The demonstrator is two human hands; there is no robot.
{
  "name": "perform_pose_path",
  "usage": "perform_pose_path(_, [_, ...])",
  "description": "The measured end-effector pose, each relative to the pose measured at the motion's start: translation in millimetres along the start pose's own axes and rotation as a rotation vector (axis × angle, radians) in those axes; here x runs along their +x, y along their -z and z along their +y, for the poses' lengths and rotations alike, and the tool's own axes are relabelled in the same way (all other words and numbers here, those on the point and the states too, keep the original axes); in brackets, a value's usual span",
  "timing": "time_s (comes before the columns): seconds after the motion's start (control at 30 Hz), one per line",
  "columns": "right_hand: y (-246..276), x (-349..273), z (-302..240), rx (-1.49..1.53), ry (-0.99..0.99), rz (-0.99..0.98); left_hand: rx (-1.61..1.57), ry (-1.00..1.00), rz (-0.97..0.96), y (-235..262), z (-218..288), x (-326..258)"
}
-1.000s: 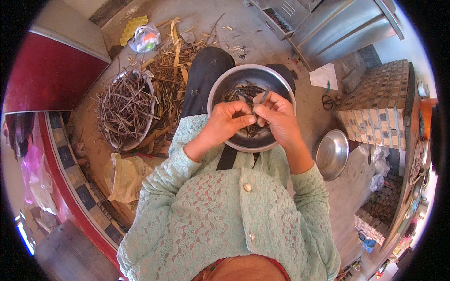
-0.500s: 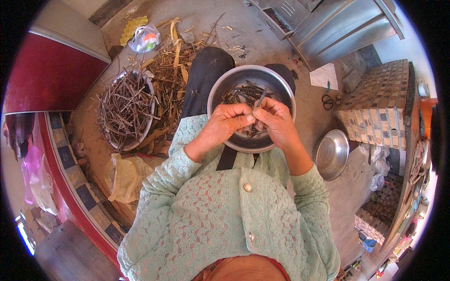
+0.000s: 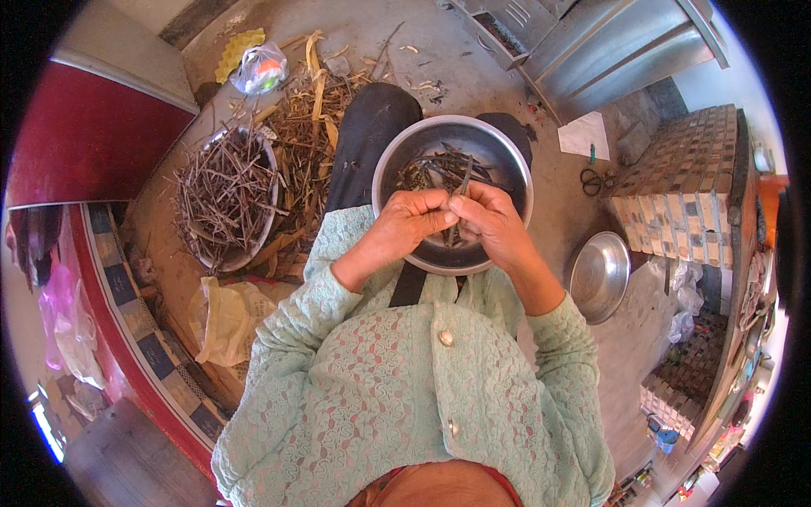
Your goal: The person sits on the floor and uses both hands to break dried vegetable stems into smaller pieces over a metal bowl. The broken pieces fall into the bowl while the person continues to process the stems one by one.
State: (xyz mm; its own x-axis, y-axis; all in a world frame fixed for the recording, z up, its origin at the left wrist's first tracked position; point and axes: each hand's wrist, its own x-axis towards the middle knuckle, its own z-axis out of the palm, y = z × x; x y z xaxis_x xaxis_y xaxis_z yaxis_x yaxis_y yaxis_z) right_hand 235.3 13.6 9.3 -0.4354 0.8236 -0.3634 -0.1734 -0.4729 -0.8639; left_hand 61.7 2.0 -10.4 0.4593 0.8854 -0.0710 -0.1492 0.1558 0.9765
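Observation:
A metal basin [image 3: 522, 160] with a dark inside rests on my lap between my knees. Dark, slender dry pods [image 3: 452, 162] and small bits lie in it. Over the near half of the basin, my two hands meet with fingertips touching. One dry pod [image 3: 467, 176] sticks up from between the fingers of my right hand [image 3: 490, 221], which pinches it. My left hand [image 3: 411, 221] is closed too, thumb against forefinger, at the pod's lower end. The fingers hide that end, and part of the basin's contents lies behind my hands.
To the left stands a tub [image 3: 272, 182] heaped with broken sticks [image 3: 224, 198], beside loose dry stalks and husks [image 3: 308, 127]. An empty metal bowl [image 3: 600, 277] sits on the floor at right, near scissors [image 3: 591, 182] and a tiled brick structure [image 3: 676, 190]. A pale bag [image 3: 226, 319] lies near left.
The pod between my fingers has shifted slightly left and now points more upright. My right hand has moved a little left; the basin stays almost where it was.

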Motion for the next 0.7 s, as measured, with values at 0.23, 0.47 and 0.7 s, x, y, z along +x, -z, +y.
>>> perform_pose_path(0.23, [1, 6, 8, -0.041, 0.081, 0.101, 0.200, 0.001, 0.095, -1, 3, 3])
perform_pose_path(0.47, [-2, 5, 7, -0.121, 0.112, 0.153, 0.291, 0.038, 0.061, 2, 4, 2])
perform_pose_path(0.7, [4, 5, 10, -0.203, 0.197, 0.176, 0.338, 0.009, 0.145, -1, -3, 2])
